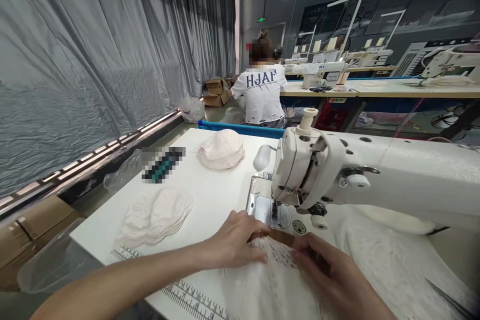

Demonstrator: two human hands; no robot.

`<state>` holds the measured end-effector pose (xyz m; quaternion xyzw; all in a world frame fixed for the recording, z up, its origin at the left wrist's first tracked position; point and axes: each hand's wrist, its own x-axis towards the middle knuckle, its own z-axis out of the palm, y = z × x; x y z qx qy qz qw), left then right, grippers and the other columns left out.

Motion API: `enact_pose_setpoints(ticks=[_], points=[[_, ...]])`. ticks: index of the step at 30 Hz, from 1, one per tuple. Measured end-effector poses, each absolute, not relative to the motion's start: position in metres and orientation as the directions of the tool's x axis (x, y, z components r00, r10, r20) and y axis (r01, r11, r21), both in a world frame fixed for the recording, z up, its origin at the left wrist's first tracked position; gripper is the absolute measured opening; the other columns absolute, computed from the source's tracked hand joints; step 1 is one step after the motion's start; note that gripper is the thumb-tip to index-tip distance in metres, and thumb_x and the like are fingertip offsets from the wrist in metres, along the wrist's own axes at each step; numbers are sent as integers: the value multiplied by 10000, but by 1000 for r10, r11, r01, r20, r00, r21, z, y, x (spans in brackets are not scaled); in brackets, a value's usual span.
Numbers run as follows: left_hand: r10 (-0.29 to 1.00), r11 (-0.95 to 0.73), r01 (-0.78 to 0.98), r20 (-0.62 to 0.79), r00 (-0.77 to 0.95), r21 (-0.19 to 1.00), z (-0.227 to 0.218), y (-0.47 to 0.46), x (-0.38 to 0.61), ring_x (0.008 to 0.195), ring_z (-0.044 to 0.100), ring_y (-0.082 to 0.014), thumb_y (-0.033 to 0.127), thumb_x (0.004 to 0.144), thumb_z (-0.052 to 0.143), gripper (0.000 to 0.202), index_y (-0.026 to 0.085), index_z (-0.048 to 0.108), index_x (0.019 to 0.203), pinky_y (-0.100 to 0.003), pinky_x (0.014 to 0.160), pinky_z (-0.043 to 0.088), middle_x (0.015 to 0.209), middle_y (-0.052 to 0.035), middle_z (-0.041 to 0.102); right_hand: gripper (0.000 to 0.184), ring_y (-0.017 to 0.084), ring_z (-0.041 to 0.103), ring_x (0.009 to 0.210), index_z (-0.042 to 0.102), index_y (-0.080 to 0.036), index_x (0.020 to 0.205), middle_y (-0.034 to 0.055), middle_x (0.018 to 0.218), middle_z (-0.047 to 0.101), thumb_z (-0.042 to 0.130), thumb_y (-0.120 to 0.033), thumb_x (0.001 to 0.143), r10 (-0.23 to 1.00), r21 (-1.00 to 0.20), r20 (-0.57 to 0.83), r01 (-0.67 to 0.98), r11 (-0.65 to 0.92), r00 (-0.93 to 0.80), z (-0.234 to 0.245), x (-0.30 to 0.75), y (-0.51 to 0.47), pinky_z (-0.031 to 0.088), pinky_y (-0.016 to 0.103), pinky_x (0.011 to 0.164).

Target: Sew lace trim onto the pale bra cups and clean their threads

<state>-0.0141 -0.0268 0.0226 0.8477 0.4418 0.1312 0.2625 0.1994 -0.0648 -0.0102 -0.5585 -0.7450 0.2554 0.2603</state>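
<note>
Head view: left hand and right hand both flat on white lace fabric, near edge of white surface. Left fingers together, pressing the fabric's far edge; right fingers lightly curled, holding it down. Fabric's long axis runs near-to-far, leading edge pointing at the presser foot of the sewing machine, just beyond the fingertips. Left hand is nearer the needle plate. Stack of lace pieces lies left; another pile far. Co-worker sits at the far bench.
</note>
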Motion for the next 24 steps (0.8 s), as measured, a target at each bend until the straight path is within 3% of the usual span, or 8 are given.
enact_pose_setpoints(ticks=[2,4,8,11,16,20,22,24], points=[[822,-409,651,-51,567,639,23,-21,-10,663,506,-113,258,727,709,159,168,581,697,-202,579,379,699,39,513,273,150,538,529,543,-241,748,-28,584,557,393,-409,903,964,-671,95,700,245,-247,-9,203,-65,421,219,454],[823,-369,638,-81,562,676,25,-18,-7,591,473,-90,259,786,632,280,155,474,579,-188,514,336,640,43,470,263,152,547,543,531,-245,759,-24,616,574,382,-396,914,961,-635,121,724,268,-250,-10,207,-66,425,222,461],[782,-464,693,-112,613,551,31,-13,-2,469,404,-77,284,875,494,400,171,317,535,-195,479,304,485,64,344,206,187,593,684,552,-238,906,35,832,635,358,-299,939,866,-383,438,822,422,-241,-12,202,-71,441,290,577],[762,-539,708,-94,641,456,31,-8,5,491,464,-89,231,879,477,354,166,370,548,-205,520,325,484,58,420,194,207,598,869,565,-220,1011,63,982,648,385,-223,939,684,-176,610,774,608,-399,-14,195,-72,422,331,724],[803,-554,781,-60,592,288,19,7,15,532,538,-146,309,896,471,203,179,526,750,-238,508,334,580,22,565,297,214,608,944,589,-206,1110,51,1116,665,529,-388,883,633,35,519,754,655,-574,-22,199,-65,407,316,763],[835,-547,824,27,549,147,11,14,15,617,563,-180,226,920,416,163,156,533,831,-309,621,382,642,-16,592,307,198,614,955,595,-254,1124,17,1147,664,521,-432,885,681,54,478,792,608,-556,-22,204,-62,382,319,785],[797,-604,791,109,594,100,10,8,11,771,576,-188,152,918,395,164,157,542,848,-330,704,386,795,-45,621,308,189,619,939,595,-274,1127,9,1141,669,515,-450,887,676,63,477,789,611,-562,-18,204,-61,368,321,793],[663,-736,676,237,710,36,10,-4,5,880,558,-176,124,914,407,149,163,549,892,-332,763,382,927,-46,615,315,184,631,887,602,-279,1120,18,1127,677,488,-469,896,658,76,489,780,621,-572,-15,203,-60,364,324,772]])
